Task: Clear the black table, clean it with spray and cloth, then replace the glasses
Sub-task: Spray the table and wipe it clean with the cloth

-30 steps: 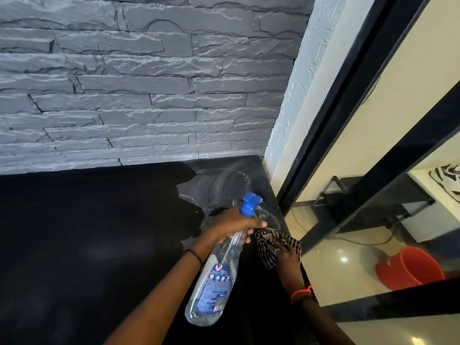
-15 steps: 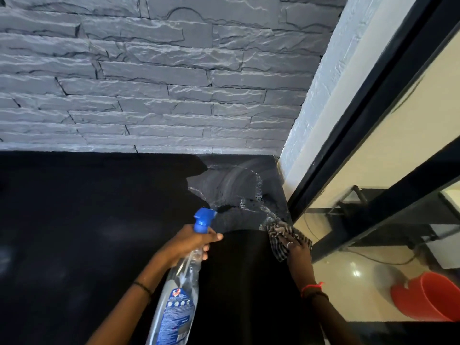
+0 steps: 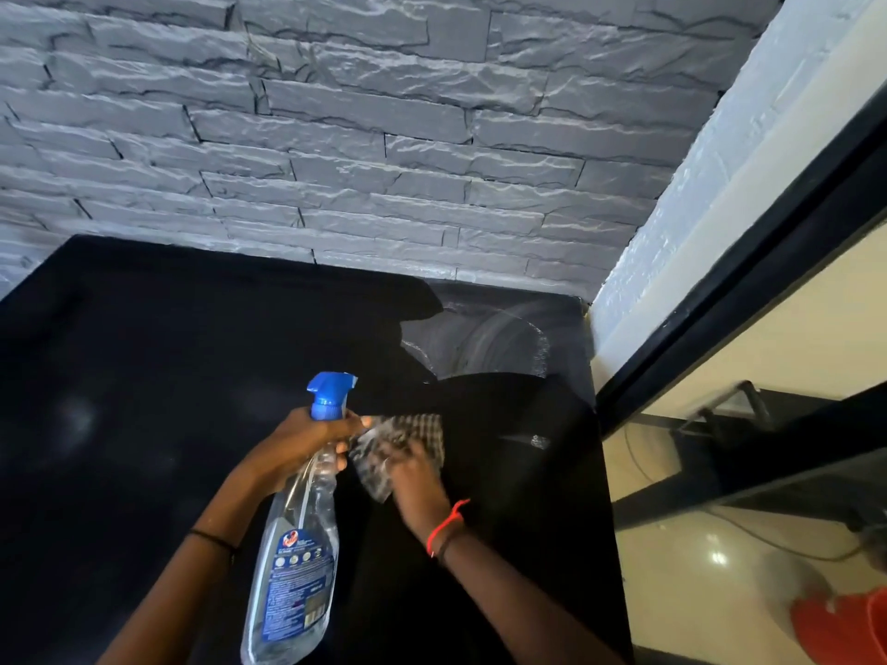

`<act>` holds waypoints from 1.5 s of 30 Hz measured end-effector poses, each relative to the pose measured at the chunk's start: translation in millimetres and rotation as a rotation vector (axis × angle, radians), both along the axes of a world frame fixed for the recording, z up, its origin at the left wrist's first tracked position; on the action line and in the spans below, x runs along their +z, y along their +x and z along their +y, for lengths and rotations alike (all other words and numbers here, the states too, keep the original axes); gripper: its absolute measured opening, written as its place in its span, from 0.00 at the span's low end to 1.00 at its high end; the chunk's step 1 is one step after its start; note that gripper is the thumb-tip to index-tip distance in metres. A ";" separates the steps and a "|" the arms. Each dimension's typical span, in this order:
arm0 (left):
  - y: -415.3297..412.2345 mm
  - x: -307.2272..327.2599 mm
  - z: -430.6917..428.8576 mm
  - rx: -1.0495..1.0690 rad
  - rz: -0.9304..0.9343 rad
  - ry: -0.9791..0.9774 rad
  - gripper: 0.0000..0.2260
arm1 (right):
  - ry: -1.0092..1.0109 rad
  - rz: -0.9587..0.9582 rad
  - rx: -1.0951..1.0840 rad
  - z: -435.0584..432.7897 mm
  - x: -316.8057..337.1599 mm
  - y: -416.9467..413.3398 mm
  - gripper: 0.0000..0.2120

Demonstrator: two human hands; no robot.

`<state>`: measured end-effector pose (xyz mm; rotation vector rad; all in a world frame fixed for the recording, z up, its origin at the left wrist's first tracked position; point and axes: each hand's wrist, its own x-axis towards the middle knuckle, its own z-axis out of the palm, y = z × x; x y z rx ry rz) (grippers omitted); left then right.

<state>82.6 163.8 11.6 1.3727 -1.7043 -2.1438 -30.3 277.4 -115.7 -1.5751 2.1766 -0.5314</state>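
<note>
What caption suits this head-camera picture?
Left hand grips a clear plastic spray bottle with blue trigger while the right hand presses a checked cloth on the black table.

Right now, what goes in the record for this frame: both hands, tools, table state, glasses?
left hand: grips the spray bottle by its neck, above the table
right hand: rests on the cloth, blurred
cloth: checked, on the table under the right hand
table: black, wet streaks at the far right corner
glasses: none in view
floor: red bucket, lower right
</note>
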 end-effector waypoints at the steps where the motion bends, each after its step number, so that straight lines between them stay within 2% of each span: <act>1: -0.7 1.1 -0.9 0.014 0.004 -0.005 0.09 | -0.068 0.018 0.065 9.7 3.5 17.0 0.17; 3: -2.0 3.2 -5.0 0.049 0.017 0.022 0.09 | -0.086 0.049 0.192 30.7 -3.1 24.7 0.20; 5: -3.4 5.0 -9.6 0.053 0.021 0.026 0.09 | 0.072 0.129 0.271 65.6 -20.7 18.3 0.21; 7: -4.3 5.4 -13.9 0.055 0.020 0.018 0.09 | 0.135 0.188 0.296 102.6 -41.0 -8.8 0.19; 10: -4.2 4.6 -18.3 0.043 0.014 0.023 0.10 | 0.124 0.152 0.164 132.4 -45.8 -72.2 0.16; 13: -2.4 1.6 -20.5 0.038 0.006 0.032 0.11 | 0.077 0.347 -0.006 140.8 -27.7 -138.4 0.17; 16: -1.3 0.3 -21.2 0.044 0.001 0.032 0.11 | 0.077 0.292 -0.341 138.8 -11.3 -187.2 0.20; 18: 0.2 0.7 -23.0 0.049 -0.006 0.028 0.11 | 0.081 0.259 -0.406 117.9 -22.6 -192.1 0.25; 21: -3.4 2.4 -24.6 0.044 -0.008 0.017 0.12 | 0.052 0.174 -0.421 79.0 -20.2 -139.0 0.20; 23: -6.8 4.7 -26.6 0.043 -0.005 0.010 0.11 | 0.007 0.062 -0.283 59.9 -15.0 -88.5 0.18; 26: -11.8 8.8 -26.5 0.047 0.001 0.008 0.10 | -0.217 0.069 -0.014 71.1 -26.2 -13.6 0.18; 28: -13.8 10.2 -26.6 0.057 0.008 0.002 0.09 | -0.049 0.047 0.187 85.7 -20.2 12.1 0.19; 30: -15.5 11.0 -27.7 0.060 0.016 0.008 0.09 | -0.045 0.039 0.178 107.8 -36.3 10.7 0.18; 33: -18.0 10.6 -28.9 0.055 0.018 0.007 0.09 | -0.040 0.166 0.173 144.2 -63.7 -25.9 0.17; 35: -19.8 9.4 -28.4 0.046 0.014 0.005 0.09 | 0.027 0.179 0.158 166.8 -72.0 -71.7 0.19; 37: -21.2 9.0 -27.9 0.043 0.004 0.002 0.10 | 0.072 0.166 -0.015 177.0 -68.4 -119.0 0.20; 39: -21.2 9.0 -27.2 0.044 -0.006 0.000 0.10 | 0.111 0.239 -0.201 178.8 -57.1 -170.0 0.19; 41: -21.0 8.9 -26.2 0.052 -0.016 -0.002 0.09 | 0.136 0.273 -0.317 164.1 -45.3 -218.0 0.19; 45: -19.4 8.7 -24.1 0.071 -0.020 0.007 0.10 | 0.141 0.366 -0.369 87.4 -23.6 -262.8 0.26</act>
